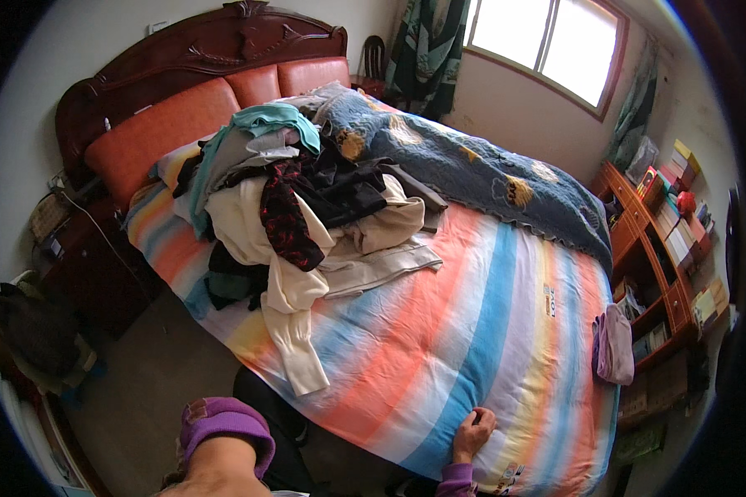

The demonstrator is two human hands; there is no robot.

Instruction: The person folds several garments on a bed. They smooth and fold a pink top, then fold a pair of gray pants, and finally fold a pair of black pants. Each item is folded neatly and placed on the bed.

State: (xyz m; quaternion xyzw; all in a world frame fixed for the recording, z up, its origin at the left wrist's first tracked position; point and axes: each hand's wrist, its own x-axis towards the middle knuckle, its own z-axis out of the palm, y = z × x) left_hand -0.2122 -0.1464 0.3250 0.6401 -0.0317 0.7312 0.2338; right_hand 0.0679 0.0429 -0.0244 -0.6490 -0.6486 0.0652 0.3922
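My right hand (474,428), in a purple sleeve, rests on the striped bedsheet (404,348) near the front edge of the bed. Its fingers are curled in, and nothing shows in them. At the bottom left, my left hand (224,469) is raised close to the camera; only the wrist and part of its back show below a purple cuff, and its fingers are out of view. Ahead lies a heap of rumpled clothes: a cream knit garment (239,217) with one sleeve hanging forward, a black-and-red patterned piece (289,230), beige trousers (379,267) and a turquoise garment (273,118).
A blue patterned quilt (435,149) lies bunched along the bed's far side. Folded pink and purple clothes (614,345) sit at the right edge. A wooden cabinet (646,248) stands beyond. On the left are a dark nightstand (99,267) and a clothes-laden pile (34,335).
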